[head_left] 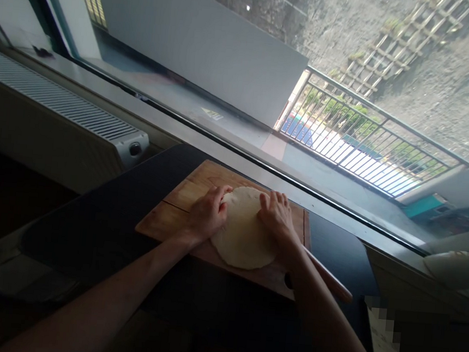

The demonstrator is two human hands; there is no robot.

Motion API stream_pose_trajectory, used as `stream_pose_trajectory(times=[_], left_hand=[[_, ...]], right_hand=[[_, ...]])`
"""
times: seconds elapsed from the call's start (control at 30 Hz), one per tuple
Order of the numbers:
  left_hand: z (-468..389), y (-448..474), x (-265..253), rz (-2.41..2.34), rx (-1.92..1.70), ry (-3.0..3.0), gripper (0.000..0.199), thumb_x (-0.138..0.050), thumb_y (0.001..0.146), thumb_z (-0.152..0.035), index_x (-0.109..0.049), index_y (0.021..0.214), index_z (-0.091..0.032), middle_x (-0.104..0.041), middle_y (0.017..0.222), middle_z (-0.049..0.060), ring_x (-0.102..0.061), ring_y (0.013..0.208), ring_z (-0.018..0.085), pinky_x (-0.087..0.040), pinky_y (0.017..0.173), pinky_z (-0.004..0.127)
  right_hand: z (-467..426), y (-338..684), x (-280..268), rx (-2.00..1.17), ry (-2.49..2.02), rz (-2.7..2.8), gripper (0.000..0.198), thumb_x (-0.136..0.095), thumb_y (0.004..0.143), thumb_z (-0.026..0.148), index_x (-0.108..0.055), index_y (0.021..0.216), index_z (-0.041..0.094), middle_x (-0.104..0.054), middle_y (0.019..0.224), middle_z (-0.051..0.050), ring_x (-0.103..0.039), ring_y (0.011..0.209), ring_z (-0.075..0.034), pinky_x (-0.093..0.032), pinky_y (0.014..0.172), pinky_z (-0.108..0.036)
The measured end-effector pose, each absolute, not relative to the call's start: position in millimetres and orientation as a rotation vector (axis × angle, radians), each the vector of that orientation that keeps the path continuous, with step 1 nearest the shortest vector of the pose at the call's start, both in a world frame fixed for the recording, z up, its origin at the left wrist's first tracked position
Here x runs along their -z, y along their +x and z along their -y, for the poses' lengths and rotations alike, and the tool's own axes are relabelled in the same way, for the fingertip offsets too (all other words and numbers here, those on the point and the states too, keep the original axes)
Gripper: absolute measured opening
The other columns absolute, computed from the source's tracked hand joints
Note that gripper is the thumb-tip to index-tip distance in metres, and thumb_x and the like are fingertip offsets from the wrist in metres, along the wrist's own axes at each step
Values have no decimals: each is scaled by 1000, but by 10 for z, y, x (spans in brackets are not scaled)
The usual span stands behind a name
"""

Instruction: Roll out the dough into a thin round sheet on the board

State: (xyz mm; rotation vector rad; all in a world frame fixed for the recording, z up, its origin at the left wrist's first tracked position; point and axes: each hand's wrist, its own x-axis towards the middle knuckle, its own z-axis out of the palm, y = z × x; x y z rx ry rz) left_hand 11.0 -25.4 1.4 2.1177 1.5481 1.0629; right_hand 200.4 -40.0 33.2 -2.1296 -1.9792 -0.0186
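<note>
A flat, pale round of dough (248, 234) lies on a wooden cutting board (181, 193). My left hand (209, 212) is curled closed at the dough's left edge, with thumb and fingers gripping the rim. At the upper right edge, my right hand (276, 212) bends its fingers over the dough and holds it there. A wooden rolling pin (328, 274) rests to the right, partly hidden behind my right forearm.
The board sits on a dark table (116, 215) against a window sill (172, 137). A white radiator (126, 144) stands at the left. Beyond the glass is a balcony railing (369, 133). A pale object (452, 269) is at the far right.
</note>
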Motion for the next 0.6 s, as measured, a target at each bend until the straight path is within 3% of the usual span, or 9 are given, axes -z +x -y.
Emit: stream_pose_trajectory(times=[0.17, 0.3, 0.47, 0.6], left_hand=[[241, 116, 7, -1539, -1089, 2103, 37, -44, 79, -18, -49, 116, -23, -57, 108, 3, -55, 92, 16, -46, 81, 26], [232, 116, 12, -1546, -1099, 2102, 37, -44, 79, -18, -49, 115, -22, -58, 103, 3, -56, 89, 16, -45, 81, 26], [242, 107, -6, -1535, -1117, 2086, 36, -43, 79, -17, -49, 114, -22, -57, 107, 3, -56, 91, 16, -46, 82, 27], [241, 105, 0, -1531, -1101, 2071, 37, -44, 79, -18, -49, 115, -23, -58, 107, 3, -55, 93, 16, -46, 82, 27]], right_hand=[[847, 1678, -193, 98, -1919, 2157, 54, -21, 92, 49, -35, 135, 21, -36, 141, -4, -11, 136, -22, -19, 107, -40], [320, 2078, -341, 109, -2108, 2000, 56, -23, 92, 47, -29, 138, 16, -30, 143, -10, -10, 136, -27, -17, 105, -49], [136, 2196, -387, -52, -2219, 1998, 56, -33, 89, 45, -30, 137, 17, -28, 144, -14, -16, 134, -32, -24, 101, -53], [647, 1795, -235, -39, -2005, 2146, 56, -21, 92, 49, -28, 138, 19, -31, 143, -7, -12, 136, -24, -23, 105, -43]])
